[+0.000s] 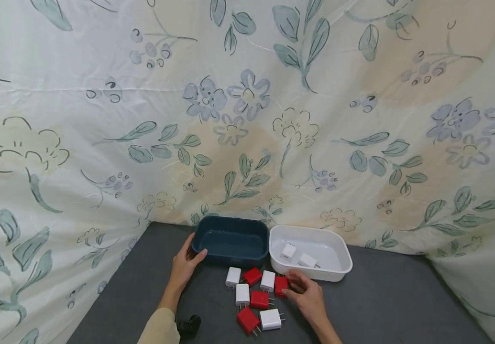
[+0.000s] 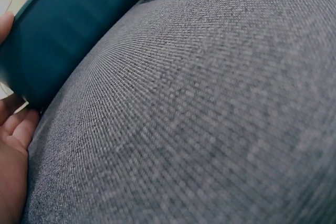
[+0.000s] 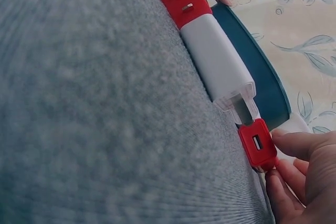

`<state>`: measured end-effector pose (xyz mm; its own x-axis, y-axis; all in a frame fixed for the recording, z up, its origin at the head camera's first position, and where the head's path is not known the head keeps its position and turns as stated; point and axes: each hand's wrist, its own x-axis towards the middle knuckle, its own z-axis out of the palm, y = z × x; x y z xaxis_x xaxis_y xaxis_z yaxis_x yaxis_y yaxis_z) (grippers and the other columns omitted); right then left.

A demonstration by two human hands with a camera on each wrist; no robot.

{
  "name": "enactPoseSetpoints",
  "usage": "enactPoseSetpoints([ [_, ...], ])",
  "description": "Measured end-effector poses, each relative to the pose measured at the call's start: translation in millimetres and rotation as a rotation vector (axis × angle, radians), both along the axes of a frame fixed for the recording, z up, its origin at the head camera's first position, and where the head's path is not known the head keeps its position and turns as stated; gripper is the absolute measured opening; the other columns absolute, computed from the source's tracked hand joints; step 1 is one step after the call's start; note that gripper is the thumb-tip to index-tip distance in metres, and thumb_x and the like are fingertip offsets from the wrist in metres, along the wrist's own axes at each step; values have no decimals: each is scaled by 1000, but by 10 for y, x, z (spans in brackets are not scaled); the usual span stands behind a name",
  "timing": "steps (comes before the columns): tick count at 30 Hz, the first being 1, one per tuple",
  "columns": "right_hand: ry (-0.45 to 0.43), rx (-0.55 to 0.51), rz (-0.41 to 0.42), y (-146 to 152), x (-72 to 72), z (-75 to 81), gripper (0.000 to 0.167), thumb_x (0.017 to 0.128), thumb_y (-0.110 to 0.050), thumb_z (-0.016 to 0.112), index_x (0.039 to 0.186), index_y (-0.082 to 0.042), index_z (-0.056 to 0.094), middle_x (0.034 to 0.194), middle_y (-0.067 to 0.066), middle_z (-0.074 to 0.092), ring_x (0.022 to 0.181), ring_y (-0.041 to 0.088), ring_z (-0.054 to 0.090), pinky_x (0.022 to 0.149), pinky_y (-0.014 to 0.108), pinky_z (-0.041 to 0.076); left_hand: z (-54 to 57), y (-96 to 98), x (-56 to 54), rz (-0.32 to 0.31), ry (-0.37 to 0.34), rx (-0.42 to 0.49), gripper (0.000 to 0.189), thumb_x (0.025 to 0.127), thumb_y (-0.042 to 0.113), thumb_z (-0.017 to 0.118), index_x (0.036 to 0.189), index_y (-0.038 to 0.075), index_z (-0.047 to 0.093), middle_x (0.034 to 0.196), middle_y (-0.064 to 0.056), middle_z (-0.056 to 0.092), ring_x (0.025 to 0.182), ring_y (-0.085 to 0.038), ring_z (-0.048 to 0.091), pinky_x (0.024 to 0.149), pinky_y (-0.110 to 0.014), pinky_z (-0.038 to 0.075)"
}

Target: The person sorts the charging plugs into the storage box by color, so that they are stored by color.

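My left hand (image 1: 182, 268) holds the dark blue bin (image 1: 230, 259) by its left end, thumb at the front corner and fingers along the side. In the left wrist view, the fingertips (image 2: 25, 127) reach the bin's lower edge. My right hand (image 1: 309, 297) pinches a red charger (image 1: 280, 285) at the right of a group of chargers on the dark cloth. In the right wrist view, thumb and fingers lie on either side of that red charger (image 3: 258, 144), whose port faces the camera. Beside it are a white charger (image 1: 268, 280) and another red charger (image 1: 259, 300).
A white bin (image 1: 335, 276) stands right of the blue one, with two white chargers (image 1: 288, 252) inside. More red and white chargers (image 1: 247, 319) lie in front of the bins. A black object (image 1: 190, 326) sits by the left sleeve. Flowered fabric (image 1: 247, 143) hangs behind.
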<state>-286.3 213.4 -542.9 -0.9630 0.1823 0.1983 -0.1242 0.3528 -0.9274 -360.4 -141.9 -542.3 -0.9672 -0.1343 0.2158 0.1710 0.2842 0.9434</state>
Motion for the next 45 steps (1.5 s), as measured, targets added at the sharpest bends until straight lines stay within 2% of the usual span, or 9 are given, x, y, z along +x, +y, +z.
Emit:
enactPoseSetpoints([
  [12,-31,28,73,-19,14,52,67,59,4,88,121,-1,64,116,16,69,106,27,67,90,30,56,34,-8,26,3,4,6,77,88,33,72,153,21,32,154,-20,38,138,-34,43,110,-49,40],
  [17,-44,95,64,-12,-9,19,68,58,7,88,121,-3,65,116,15,69,107,27,66,90,29,56,24,-1,26,5,1,14,77,89,31,72,153,18,32,154,-20,38,139,-34,43,110,-50,39],
  [29,-7,144,67,-10,-7,-17,69,56,15,84,120,-2,64,112,15,71,105,28,67,88,29,56,-7,2,21,3,10,24,78,89,33,72,153,18,31,154,-19,38,138,-34,43,110,-50,40],
  [39,-6,89,73,-4,6,2,69,54,14,85,119,2,64,111,19,70,105,31,67,88,30,57,-22,12,8,3,0,24,77,89,33,72,153,19,31,154,-19,37,139,-34,42,110,-50,39],
  [45,-20,45,51,8,-3,0,66,57,10,86,119,0,65,109,17,71,102,26,68,87,28,57,-15,11,-11,6,8,27,77,88,34,72,152,20,33,154,-18,38,139,-33,42,110,-49,39],
])
